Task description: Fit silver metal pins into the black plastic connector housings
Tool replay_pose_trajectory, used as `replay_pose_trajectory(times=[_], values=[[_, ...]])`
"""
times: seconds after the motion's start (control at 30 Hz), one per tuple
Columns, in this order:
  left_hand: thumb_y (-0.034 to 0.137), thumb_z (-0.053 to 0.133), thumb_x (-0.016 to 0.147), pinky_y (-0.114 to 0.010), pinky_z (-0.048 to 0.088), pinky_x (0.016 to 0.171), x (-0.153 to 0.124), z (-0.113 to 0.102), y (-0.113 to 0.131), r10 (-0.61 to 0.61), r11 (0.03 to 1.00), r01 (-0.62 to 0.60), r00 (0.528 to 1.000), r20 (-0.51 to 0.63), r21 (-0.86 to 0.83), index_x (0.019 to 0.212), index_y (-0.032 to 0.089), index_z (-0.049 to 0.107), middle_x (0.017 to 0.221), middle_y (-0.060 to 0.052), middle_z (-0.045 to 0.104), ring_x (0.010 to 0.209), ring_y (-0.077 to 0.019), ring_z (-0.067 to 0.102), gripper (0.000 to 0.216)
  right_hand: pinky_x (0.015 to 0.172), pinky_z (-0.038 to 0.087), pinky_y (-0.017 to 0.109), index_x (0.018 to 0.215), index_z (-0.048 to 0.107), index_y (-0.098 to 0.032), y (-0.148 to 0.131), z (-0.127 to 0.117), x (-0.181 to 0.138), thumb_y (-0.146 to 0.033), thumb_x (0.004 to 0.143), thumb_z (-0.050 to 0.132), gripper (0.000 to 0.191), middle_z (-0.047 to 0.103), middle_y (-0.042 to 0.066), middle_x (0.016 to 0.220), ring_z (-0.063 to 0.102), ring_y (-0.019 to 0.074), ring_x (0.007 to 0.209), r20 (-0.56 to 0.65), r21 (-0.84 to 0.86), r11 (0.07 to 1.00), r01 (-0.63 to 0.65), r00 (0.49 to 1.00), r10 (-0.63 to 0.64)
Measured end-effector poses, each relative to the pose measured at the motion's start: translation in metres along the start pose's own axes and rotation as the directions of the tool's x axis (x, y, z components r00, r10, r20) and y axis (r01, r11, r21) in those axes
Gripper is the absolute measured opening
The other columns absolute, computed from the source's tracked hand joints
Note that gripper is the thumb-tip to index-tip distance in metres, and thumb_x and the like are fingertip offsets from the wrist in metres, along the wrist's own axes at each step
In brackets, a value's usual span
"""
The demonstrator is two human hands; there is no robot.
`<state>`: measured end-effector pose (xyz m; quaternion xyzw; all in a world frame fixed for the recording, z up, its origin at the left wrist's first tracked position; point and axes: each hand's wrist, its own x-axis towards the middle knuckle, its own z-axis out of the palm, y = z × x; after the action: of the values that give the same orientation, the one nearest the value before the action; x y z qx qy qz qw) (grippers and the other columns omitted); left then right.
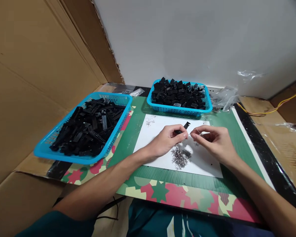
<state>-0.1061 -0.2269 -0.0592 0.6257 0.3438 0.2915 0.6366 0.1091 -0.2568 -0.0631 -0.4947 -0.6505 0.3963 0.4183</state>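
Note:
My left hand (171, 137) is closed around a slim black plastic part (186, 125), whose notched end sticks out past the fingers. Close beside it, my right hand (213, 138) pinches a thin metal piece (198, 131), perhaps a wire or tweezers; its exact kind is too small to make out. The fingertips of both hands nearly meet above a white sheet (153, 141). Below them on the sheet lies a pile of tiny metal springs or wire clips (181, 158). A smaller scatter of the same bits (150, 122) is at the sheet's far left corner.
On the left stands a blue basket (82, 160) of long black plastic parts. Another blue basket (175, 108) at the back holds short black pieces. Clear plastic bags (224, 97) and a yellow cable (278, 106) lie at the right. Cardboard (39, 65) walls the left side.

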Motion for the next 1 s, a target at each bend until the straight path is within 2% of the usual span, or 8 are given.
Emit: replay_pose_trajectory(times=[0.17, 0.4, 0.5, 0.57, 0.63, 0.7, 0.87, 1.0], values=[[0.046, 0.063, 0.099, -0.024, 0.029, 0.060, 0.000, -0.001, 0.001, 0.017, 0.999, -0.017, 1.000, 0.000, 0.039, 0.092, 0.015, 0.064, 0.076, 0.002, 0.051, 0.065, -0.0100, 0.040, 0.032, 0.045, 0.038, 0.024, 0.086, 0.079, -0.016, -0.003, 0.003, 0.001, -0.044, 0.087, 0.080, 0.028, 0.070, 0.004, 0.074, 0.055, 0.0121, 0.057, 0.046, 0.075, 0.997, -0.006, 0.999, 0.003], [0.045, 0.060, 0.100, -0.025, 0.030, 0.061, -0.001, -0.001, 0.000, 0.006, 0.998, -0.007, 1.000, 0.009, 0.055, 0.093, 0.016, 0.063, 0.078, 0.001, 0.050, 0.069, -0.0115, 0.042, 0.031, 0.045, 0.038, 0.024, 0.085, 0.078, -0.016, -0.001, 0.007, 0.001, -0.043, 0.082, 0.084, 0.028, 0.071, 0.005, 0.078, 0.053, 0.0119, 0.056, 0.022, 0.096, 0.995, -0.025, 0.999, 0.023], [0.041, 0.059, 0.101, -0.024, 0.028, 0.059, -0.002, 0.001, 0.000, -0.047, 0.997, 0.047, 0.999, 0.013, -0.060, 0.108, 0.020, 0.060, 0.078, 0.002, 0.049, 0.065, -0.0105, 0.039, 0.022, 0.043, 0.036, 0.025, 0.084, 0.077, -0.017, 0.001, 0.007, 0.000, -0.043, 0.083, 0.083, 0.027, 0.070, 0.004, 0.076, 0.049, 0.0104, 0.052, -0.001, 0.073, 0.997, -0.010, 1.000, 0.010], [0.039, 0.060, 0.100, -0.024, 0.025, 0.057, -0.002, 0.001, 0.001, -0.071, 0.985, 0.073, 0.997, 0.022, -0.154, 0.125, 0.024, 0.053, 0.078, 0.004, 0.049, 0.061, -0.0097, 0.036, 0.030, 0.042, 0.033, 0.025, 0.083, 0.077, -0.017, 0.001, 0.007, -0.002, -0.041, 0.085, 0.080, 0.024, 0.071, 0.004, 0.076, 0.045, 0.0092, 0.049, -0.032, 0.033, 0.999, 0.013, 0.999, -0.012], [0.038, 0.062, 0.098, -0.024, 0.023, 0.056, -0.002, 0.001, 0.001, -0.081, 0.970, 0.085, 0.996, 0.030, -0.227, 0.138, 0.026, 0.044, 0.080, 0.004, 0.050, 0.059, -0.0092, 0.034, 0.046, 0.042, 0.031, 0.026, 0.083, 0.077, -0.018, 0.001, 0.008, -0.004, -0.037, 0.087, 0.077, 0.019, 0.071, 0.004, 0.075, 0.042, 0.0084, 0.047, -0.074, -0.026, 0.998, 0.057, 0.996, -0.058], [0.039, 0.063, 0.096, -0.024, 0.021, 0.056, -0.002, 0.000, 0.001, -0.088, 0.957, 0.095, 0.995, 0.038, -0.272, 0.144, 0.025, 0.042, 0.083, 0.003, 0.050, 0.059, -0.0091, 0.033, 0.054, 0.044, 0.031, 0.026, 0.083, 0.077, -0.019, -0.001, 0.008, -0.006, -0.031, 0.087, 0.075, 0.013, 0.070, 0.002, 0.071, 0.039, 0.0089, 0.048, -0.105, -0.098, 0.988, 0.122, 0.986, -0.132], [0.045, 0.060, 0.097, -0.027, 0.017, 0.057, -0.002, -0.001, 0.002, -0.098, 0.944, 0.135, 0.986, 0.134, -0.301, 0.132, 0.017, 0.060, 0.086, 0.000, 0.046, 0.063, -0.0101, 0.030, 0.045, 0.047, 0.032, 0.028, 0.080, 0.074, -0.021, -0.008, 0.010, -0.009, -0.022, 0.088, 0.070, 0.009, 0.061, -0.002, 0.060, 0.039, 0.0103, 0.048, -0.097, -0.258, 0.928, 0.268, 0.949, -0.301], [0.049, 0.057, 0.099, -0.027, 0.022, 0.060, -0.003, 0.001, 0.003, -0.071, 0.959, 0.106, 0.988, 0.139, -0.263, 0.130, 0.018, 0.060, 0.087, -0.001, 0.047, 0.066, -0.0120, 0.032, 0.044, 0.048, 0.035, 0.028, 0.084, 0.073, -0.022, -0.010, 0.013, -0.011, -0.020, 0.091, 0.065, 0.010, 0.064, 0.000, 0.064, 0.042, 0.0108, 0.048, -0.090, -0.358, 0.864, 0.354, 0.908, -0.409]])
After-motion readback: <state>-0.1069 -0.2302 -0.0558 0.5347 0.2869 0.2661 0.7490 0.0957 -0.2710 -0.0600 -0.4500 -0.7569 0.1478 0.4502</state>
